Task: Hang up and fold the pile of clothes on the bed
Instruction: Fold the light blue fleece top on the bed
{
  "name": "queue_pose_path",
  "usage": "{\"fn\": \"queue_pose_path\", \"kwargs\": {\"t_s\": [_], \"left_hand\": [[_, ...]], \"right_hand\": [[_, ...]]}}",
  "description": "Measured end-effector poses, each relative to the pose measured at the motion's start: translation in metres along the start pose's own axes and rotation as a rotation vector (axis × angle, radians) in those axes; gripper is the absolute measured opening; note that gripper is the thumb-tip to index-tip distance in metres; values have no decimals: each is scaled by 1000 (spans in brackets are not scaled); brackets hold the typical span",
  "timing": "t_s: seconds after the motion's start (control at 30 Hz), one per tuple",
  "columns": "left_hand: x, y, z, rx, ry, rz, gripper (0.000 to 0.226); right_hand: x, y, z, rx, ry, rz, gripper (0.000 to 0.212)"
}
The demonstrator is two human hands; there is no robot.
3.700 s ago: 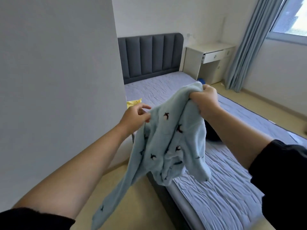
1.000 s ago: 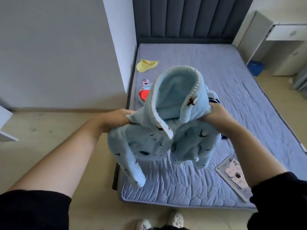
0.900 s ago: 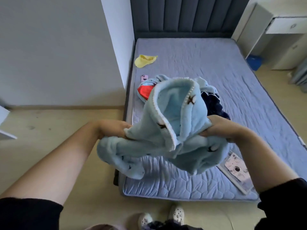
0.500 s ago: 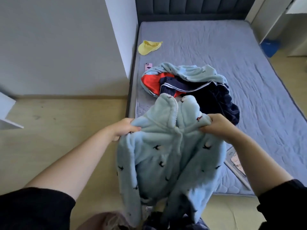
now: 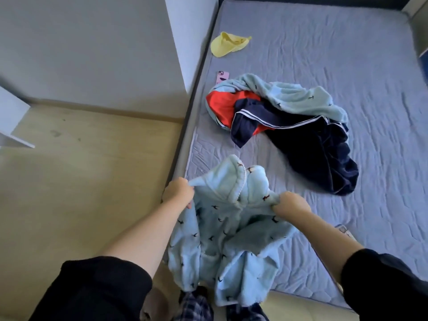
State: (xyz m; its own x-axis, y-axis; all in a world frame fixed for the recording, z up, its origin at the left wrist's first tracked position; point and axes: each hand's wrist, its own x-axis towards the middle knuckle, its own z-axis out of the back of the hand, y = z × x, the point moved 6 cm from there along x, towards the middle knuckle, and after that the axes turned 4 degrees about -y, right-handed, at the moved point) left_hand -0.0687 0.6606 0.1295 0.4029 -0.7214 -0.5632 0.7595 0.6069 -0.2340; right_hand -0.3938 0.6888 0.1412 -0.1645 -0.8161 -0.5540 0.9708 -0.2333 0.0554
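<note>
Now left hand (image 5: 178,192) and right hand (image 5: 290,202) grip hoodie (image 5: 227,228).

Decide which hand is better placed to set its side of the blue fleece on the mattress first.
Likely the right hand: it grips the fleece above the mattress; the left hand is at the bed's edge.

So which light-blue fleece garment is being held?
The hooded one, which the left hand and right hand grip; the other lies in the pile.
</note>
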Motion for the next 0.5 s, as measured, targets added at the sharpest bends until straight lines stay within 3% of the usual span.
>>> {"fn": "queue_pose_path", "kwargs": {"t_s": [0.1,0.2,0.27,0.4,0.5], "left_hand": [[29,-29,-7,-364,38,43,18],[56,-71,-3,-534,85,44,18],[73,-105,12,-600,64,-15,18],[97,-176,50,-404,-146,-344,34],[100,-197,29,-308,-6,-473,72]], "right_hand": [[27,0,21,-15,-238,-41,17],[53,-5,45,407,-344,-215,15],[71,0,74,583,-450,-222,13],[109,16,129,648,-609,-104,28],[136,28,120,706,-443,-14,65]]}}
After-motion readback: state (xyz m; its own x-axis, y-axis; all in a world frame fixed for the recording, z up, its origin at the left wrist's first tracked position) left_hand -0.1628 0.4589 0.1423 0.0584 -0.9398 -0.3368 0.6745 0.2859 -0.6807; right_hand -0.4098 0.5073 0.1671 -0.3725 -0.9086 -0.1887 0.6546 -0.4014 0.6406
